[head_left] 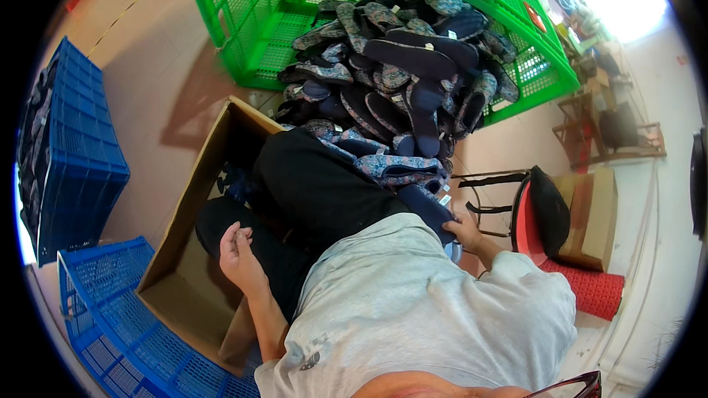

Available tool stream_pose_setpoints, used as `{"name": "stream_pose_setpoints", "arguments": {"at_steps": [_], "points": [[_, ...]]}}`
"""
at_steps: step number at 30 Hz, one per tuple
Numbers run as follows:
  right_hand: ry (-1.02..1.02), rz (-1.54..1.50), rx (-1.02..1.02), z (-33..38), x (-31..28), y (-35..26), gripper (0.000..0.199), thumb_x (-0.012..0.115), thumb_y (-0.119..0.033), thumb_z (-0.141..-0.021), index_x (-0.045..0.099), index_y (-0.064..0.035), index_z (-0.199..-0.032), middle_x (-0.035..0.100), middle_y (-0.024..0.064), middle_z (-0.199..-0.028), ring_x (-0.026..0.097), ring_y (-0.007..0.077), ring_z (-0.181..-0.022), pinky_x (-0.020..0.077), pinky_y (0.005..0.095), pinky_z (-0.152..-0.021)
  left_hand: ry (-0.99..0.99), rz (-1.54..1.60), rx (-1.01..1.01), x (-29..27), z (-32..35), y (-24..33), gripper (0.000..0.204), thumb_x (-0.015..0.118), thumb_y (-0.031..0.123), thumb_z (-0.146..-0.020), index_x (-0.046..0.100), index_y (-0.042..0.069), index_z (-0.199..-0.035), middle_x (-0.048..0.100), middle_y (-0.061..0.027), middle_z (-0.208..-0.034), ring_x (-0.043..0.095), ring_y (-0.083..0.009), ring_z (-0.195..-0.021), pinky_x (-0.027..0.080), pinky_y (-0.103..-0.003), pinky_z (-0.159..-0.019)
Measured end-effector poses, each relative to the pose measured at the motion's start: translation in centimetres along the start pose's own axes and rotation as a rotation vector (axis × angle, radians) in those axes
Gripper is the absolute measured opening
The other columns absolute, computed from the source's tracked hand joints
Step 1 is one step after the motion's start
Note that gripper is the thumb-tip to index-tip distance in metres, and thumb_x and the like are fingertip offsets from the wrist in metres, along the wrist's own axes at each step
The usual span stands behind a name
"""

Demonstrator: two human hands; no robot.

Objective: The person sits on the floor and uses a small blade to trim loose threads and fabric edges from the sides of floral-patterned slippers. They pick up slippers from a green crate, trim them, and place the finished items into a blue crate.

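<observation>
My right hand (466,232) grips the end of a dark blue slipper (426,208) beside my right hip. The slipper lies at the near edge of a big heap of flower-patterned slippers (398,77) with dark soles. My left hand (242,259) is raised above my left thigh, its fingers curled in and nothing visible between them. Left of my legs stands an open cardboard box (173,239). Something dark with a pattern (234,183) is partly seen inside it; my knees hide the rest.
A green plastic crate (243,44) lies tipped behind the heap, which spills out toward me. Blue crates (88,147) stand at the left, one filled with dark items. A low blue basket (136,317) is below the box. At right are a chair (527,214), a carton (594,217) and a red roll (590,289).
</observation>
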State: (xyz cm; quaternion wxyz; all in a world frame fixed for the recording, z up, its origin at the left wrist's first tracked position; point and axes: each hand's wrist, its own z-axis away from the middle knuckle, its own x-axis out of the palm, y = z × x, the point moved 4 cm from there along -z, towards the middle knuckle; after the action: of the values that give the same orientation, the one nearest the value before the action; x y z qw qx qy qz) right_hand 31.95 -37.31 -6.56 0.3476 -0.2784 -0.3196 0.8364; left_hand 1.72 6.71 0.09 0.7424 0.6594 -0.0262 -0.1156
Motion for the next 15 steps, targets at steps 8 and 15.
{"name": "stream_pose_setpoints", "arguments": {"at_steps": [8, 15], "points": [[-0.504, 1.047, 0.044, -3.5, 1.3, -17.5, 0.035, 0.074, -0.034, -0.077, 0.072, -0.0013, -0.089, 0.066, 0.0082, -0.076, 0.06, 0.0165, -0.071, 0.0466, 0.0333, -0.063, -0.04, -0.025, 0.017, 0.0, 0.0, -0.2, 0.018, 0.057, 0.007, -0.099, 0.066, -0.001, -0.113, 0.069, -0.0064, -0.094, 0.065, -0.0126, -0.088, 0.051, -0.025, -0.081], [-0.366, 0.338, -0.386, -1.9, 0.8, -31.9, 0.029, 0.069, -0.013, -0.076, 0.069, 0.0008, -0.101, 0.066, 0.0004, -0.079, 0.059, 0.0061, -0.069, 0.0471, 0.0218, -0.063, -0.055, -0.067, 0.006, 0.2, 0.4, 0.4, 0.019, 0.057, 0.005, -0.097, 0.066, -0.003, -0.112, 0.07, -0.0084, -0.097, 0.066, -0.0139, -0.091, 0.051, -0.026, -0.083]]}}
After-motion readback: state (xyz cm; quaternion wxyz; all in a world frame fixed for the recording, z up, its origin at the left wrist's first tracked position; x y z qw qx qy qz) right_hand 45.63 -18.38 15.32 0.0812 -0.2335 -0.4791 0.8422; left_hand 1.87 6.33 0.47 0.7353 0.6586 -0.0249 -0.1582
